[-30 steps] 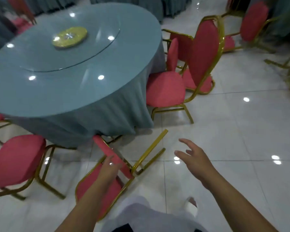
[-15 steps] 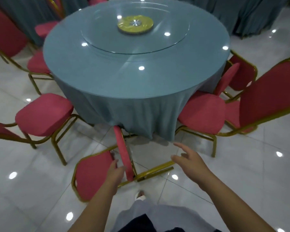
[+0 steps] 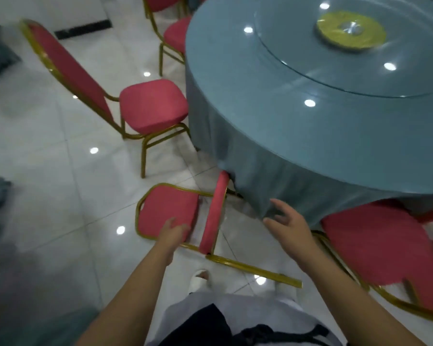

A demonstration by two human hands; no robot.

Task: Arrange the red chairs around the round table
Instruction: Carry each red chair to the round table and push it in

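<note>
Tipped chair (image 3: 169, 212): on the tiled floor (image 3: 60, 196) right in front of me, at the near-left edge of the round desk (image 3: 298, 136). It lies on its back. The red backrest is flat on the tiles, its rounded top pointing left, away from the desk. The seat (image 3: 214, 213) stands on edge, padded face to the left, with its far end touching the hem of the blue-grey tablecloth (image 3: 235, 156). One gold leg (image 3: 254, 270) runs along the floor toward lower right. The long axis therefore runs from left to lower right.

Left hand (image 3: 173, 233): laid on the near edge of the backrest, fingers forward. I cannot tell whether it grips the frame; the view is blurred.

Right hand (image 3: 289, 227): in the air just beside the tablecloth hem, fingers spread and holding nothing. The hands are apart, with the seat between them.

Upright chair (image 3: 153, 106) stands to the left, seat just beside the cloth and back leaning away. A second chair (image 3: 175, 33) is farther round. A third chair (image 3: 385, 245), blurred, is at lower right, partly under the rim.

On the desk: glass turntable (image 3: 298, 53) with a yellow disc (image 3: 330, 33) at its centre.
</note>
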